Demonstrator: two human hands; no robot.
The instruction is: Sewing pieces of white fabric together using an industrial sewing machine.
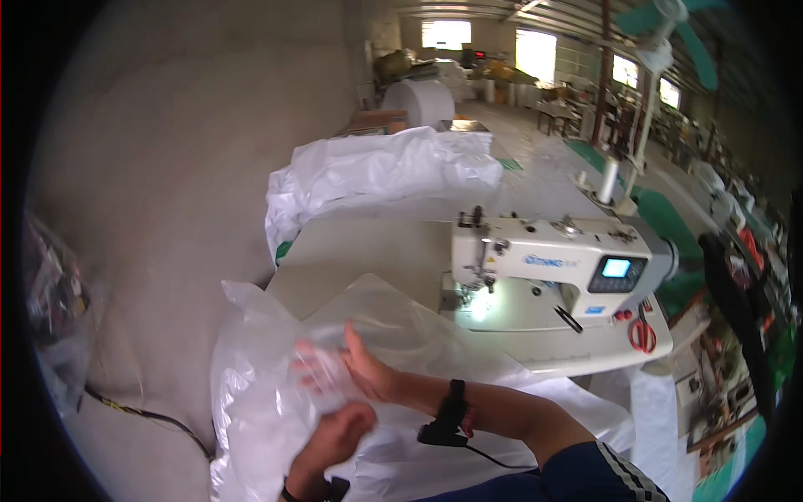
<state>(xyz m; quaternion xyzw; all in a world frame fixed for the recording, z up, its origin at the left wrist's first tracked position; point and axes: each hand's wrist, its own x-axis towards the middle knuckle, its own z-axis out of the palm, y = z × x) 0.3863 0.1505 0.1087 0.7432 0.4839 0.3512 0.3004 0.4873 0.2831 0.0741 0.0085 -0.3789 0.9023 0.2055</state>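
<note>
Sewing machine (552, 259) blocks right — tabletop (368, 247) ahead open.

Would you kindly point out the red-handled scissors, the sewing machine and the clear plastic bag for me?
red-handled scissors (642, 333): head view, on the red handles.
sewing machine (552, 255): head view, on the white arm of its body.
clear plastic bag (259, 393): head view, on the crumpled film left of the hands.

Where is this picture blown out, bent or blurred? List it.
Head view: the far windows are blown out white; the sewing machine lamp makes a glare patch at the needle; fisheye bends the table edges and blackens the corners; the right hand shows hazily through the clear plastic bag; the left hand is slightly soft.
</note>
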